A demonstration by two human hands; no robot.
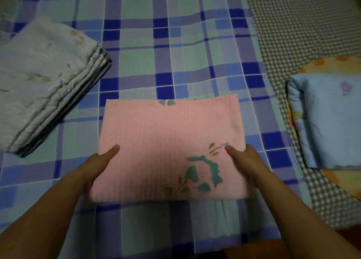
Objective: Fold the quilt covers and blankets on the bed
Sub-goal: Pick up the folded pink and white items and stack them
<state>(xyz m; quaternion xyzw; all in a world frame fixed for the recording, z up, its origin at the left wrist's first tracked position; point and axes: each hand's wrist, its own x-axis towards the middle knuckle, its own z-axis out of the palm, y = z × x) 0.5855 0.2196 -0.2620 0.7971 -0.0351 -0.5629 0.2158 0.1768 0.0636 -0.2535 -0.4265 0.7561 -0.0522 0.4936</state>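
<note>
A folded pink blanket [166,141] with a green flower print lies in front of me on the blue and green checked bed sheet [175,53]. My left hand [97,163] grips its left edge, thumb on top and fingers hidden underneath. My right hand [244,161] holds the right edge the same way, thumb lying on the pink cloth. To the left rests a folded pale grey quilt cover [45,82] with faint yellow flowers. A folded light blue quilt [328,120] sits at the right.
A grey and white small-checked cloth [304,28] covers the right side of the bed. An orange patterned cloth [332,63] lies under the light blue quilt. The bed's near edge runs along the bottom of the view.
</note>
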